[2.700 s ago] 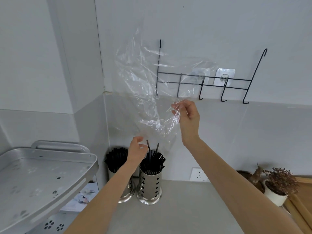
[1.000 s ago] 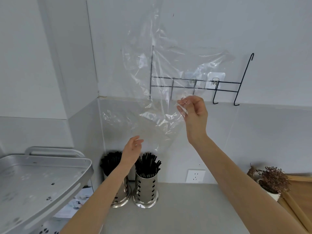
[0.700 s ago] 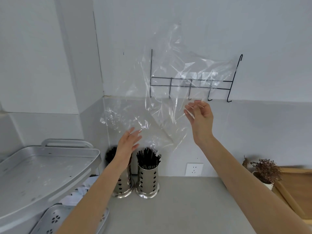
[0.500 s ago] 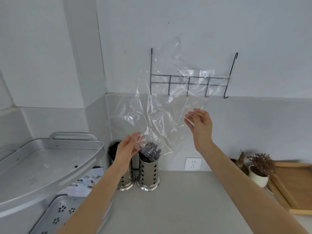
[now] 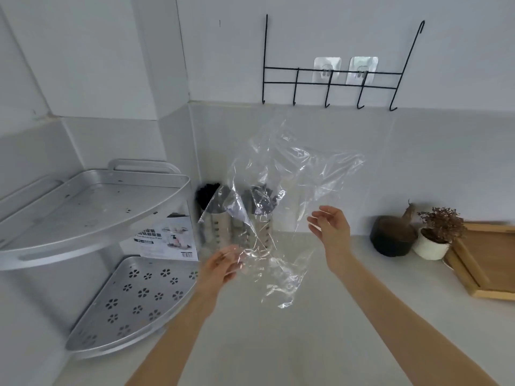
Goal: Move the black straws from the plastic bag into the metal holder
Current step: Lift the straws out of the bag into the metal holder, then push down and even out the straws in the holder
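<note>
The clear plastic bag (image 5: 295, 179) hangs crumpled in the air between my hands, and no straws show inside it. My left hand (image 5: 221, 264) is blurred. It holds the bag's lower part, where the creases run together at its fingertips. My right hand (image 5: 331, 228) is just right of the bag, its fingers loosely spread and holding nothing. Behind the film, two perforated metal holders stand against the wall, the left one (image 5: 207, 227) and the right one (image 5: 262, 227). Both hold black straws (image 5: 206, 190).
A two-tier metal corner shelf (image 5: 92, 207) fills the left side, with a printed box (image 5: 164, 238) behind it. A black wire hook rack (image 5: 328, 79) hangs on the wall. At the right are a dark pot (image 5: 393, 238), a white pot with a dried plant (image 5: 434, 240) and a wooden tray (image 5: 487, 260).
The bag has come down from wall height to in front of the holders. My right hand has let go of it and dropped lower. My left hand has moved down onto the bag.
</note>
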Tool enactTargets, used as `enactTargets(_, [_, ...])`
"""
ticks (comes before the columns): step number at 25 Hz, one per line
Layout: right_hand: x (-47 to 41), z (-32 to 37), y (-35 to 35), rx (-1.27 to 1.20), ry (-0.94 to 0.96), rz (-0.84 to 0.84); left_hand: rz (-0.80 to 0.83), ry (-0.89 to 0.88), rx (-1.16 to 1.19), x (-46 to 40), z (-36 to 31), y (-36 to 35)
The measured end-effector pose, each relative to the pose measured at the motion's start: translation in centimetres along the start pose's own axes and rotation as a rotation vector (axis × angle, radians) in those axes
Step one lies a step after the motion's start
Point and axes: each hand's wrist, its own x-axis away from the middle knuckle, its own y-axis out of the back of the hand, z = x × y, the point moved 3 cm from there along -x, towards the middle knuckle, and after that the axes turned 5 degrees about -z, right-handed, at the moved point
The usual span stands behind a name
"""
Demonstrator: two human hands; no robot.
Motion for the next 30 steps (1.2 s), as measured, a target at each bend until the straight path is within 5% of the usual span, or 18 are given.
enactTargets(11, [3.0, -8.9, 2.5, 0.289, -0.212, 0.077, -0.087, 0.235, -0.100, 5.5, 7.7, 3.1])
enactTargets(18, [3.6, -12.5, 3.8, 0.506, -0.356, 0.135, -0.276, 0.387, -0.068, 6.5, 10.5, 4.2])
enactTargets(25, [3.9, -15.2, 5.1, 0.767, -0.466, 0.202, -0.490, 0.426, 0.102, 6.9, 11.8, 6.4])
enactTargets(30, [3.9, -15.8, 5.0, 0.838, -0.506, 0.218, -0.548, 0.380, -0.122, 6.5, 12.2, 7.2])
